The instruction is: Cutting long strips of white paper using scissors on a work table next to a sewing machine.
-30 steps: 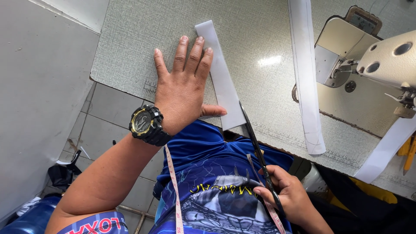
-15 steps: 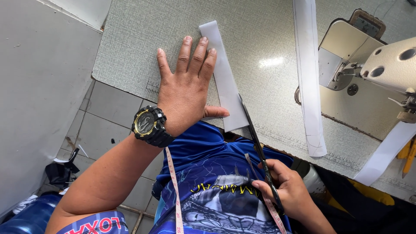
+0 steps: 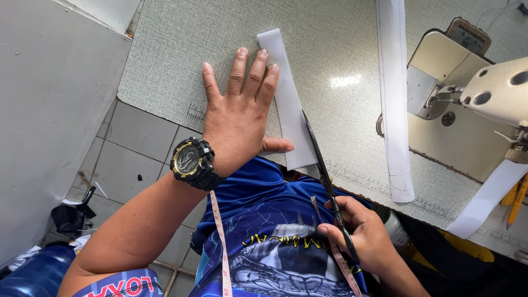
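White strip (image 3: 286, 99) under flat left hand (image 3: 239, 118), scissors (image 3: 324, 176) in right hand (image 3: 366, 234).

Long white strip (image 3: 394, 99) cut off above

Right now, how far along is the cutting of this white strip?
Barely begun: the scissors meet the white strip's near edge, with no finished cut visible. Left hand presses it flat; right hand holds the handles. Nearly its whole length remains.
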